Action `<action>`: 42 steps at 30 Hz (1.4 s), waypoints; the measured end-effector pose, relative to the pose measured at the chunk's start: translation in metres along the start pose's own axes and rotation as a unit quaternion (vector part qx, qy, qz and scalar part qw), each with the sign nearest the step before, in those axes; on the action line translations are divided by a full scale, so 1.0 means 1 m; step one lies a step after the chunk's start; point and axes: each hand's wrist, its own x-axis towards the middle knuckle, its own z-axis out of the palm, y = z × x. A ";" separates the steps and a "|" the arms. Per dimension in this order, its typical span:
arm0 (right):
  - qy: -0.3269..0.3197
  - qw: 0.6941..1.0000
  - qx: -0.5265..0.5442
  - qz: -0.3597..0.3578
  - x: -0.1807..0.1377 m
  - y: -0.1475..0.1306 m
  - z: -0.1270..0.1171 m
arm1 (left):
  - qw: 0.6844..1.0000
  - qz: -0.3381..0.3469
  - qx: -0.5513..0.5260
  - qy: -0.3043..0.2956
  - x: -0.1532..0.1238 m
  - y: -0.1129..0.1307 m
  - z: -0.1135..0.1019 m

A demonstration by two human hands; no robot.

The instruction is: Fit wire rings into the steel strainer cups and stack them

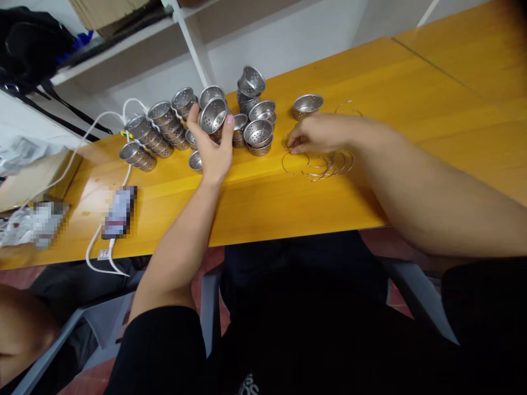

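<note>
My left hand grips a perforated metal strainer cup between thumb and fingers, its mouth tilted toward me. More such cups stand close around it, some in stacks, such as the stacked pair just to its right. My right hand has its fingers pinched together low over the table, with a thin wire ring at the fingertips. Several loose wire rings lie below that hand. Just behind it stands a single strainer cup, partly covered by the hand.
Stacked strainer cups line the left back of the yellow table. Nearer me on the left lies a phone with a white cable. White shelving rises behind the table. Another person's bare limb shows at lower left.
</note>
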 end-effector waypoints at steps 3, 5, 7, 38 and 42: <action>0.002 0.999 -0.029 0.031 0.003 -0.010 0.002 | 1.000 -0.010 -0.011 -0.009 -0.001 0.004 0.002; -0.003 0.998 -0.049 0.047 0.003 -0.018 0.000 | 1.000 -0.004 -0.008 -0.025 -0.002 0.005 0.006; -0.013 0.996 -0.061 0.066 0.001 -0.022 -0.002 | 0.998 0.008 -0.005 -0.058 -0.004 0.004 0.010; -0.002 0.990 -0.113 0.083 -0.005 -0.023 -0.007 | 0.990 0.070 0.000 -0.120 -0.008 -0.031 0.019; 0.031 0.995 -0.071 0.059 -0.002 -0.013 -0.009 | 0.989 0.079 0.004 -0.122 -0.008 -0.032 0.020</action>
